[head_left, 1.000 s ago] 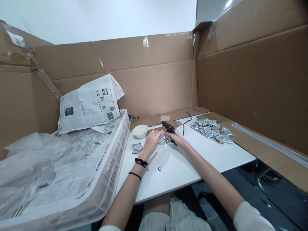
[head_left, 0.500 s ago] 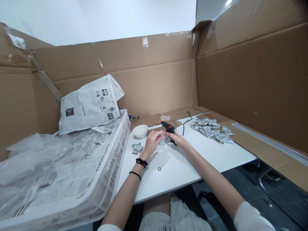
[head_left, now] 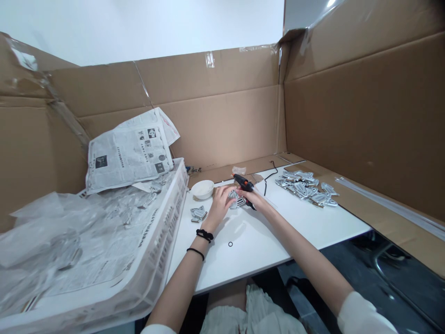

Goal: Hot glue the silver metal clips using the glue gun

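Observation:
My right hand (head_left: 253,198) is wrapped round a black hot glue gun (head_left: 244,183) with an orange tip, its nozzle pointing up and to the left. Close by on the left, my left hand (head_left: 220,202) curls its fingers at a small silver slotted metal piece (head_left: 233,201), partly hidden behind the fingers. More silver pieces (head_left: 198,213) lie left of my left wrist. A small black ring (head_left: 230,244) lies on the white tabletop (head_left: 257,246) between my forearms.
A white bowl (head_left: 202,189) stands behind my left hand. On the right is a heap of silver pieces (head_left: 302,186). A black cord (head_left: 266,181) runs at the back. A white plastic crate (head_left: 174,222) with bags and newspaper (head_left: 128,153) fills the left. Cardboard walls (head_left: 222,120) surround the table.
My left fingers have shifted slightly up and away from my right fingertips, so more of the silver piece shows. The glue gun has hardly moved.

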The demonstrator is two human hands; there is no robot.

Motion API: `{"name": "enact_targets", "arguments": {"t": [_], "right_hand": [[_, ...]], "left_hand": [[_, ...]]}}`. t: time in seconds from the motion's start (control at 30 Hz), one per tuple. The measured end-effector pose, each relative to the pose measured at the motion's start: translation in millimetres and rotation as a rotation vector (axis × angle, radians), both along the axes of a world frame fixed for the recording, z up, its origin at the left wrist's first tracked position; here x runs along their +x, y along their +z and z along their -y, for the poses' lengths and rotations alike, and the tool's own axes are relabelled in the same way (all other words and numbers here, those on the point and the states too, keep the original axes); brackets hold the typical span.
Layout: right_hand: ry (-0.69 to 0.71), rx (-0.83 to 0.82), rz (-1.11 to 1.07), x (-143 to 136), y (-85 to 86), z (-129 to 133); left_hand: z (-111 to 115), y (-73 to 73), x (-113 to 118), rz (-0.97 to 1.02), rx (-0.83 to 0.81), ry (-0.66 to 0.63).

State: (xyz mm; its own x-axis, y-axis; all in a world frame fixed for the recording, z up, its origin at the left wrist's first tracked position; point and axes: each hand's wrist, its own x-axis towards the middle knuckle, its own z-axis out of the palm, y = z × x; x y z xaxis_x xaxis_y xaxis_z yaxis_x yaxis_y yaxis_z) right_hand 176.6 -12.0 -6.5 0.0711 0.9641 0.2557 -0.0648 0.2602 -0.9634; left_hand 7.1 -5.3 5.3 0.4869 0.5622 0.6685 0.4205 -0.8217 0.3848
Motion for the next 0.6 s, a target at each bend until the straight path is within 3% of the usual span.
{"name": "enact_targets", "arguments": {"t": [0.13, 0.27, 0.6], "right_hand": [[0.007, -0.037, -0.089, -1, 2.5, 1], [0.014, -0.045, -0.11, -1, 4.9, 3], [-0.001, -0.009, -0.058, -1, 2.1, 2]], "left_hand": [[-7, -8.4, 5, 0.23, -0.36, 0.043], [-10, -8.7, 8, 0.316, -0.76, -0.108], [0, 1.6, 9, 0.335, -0.85, -0.139]]}}
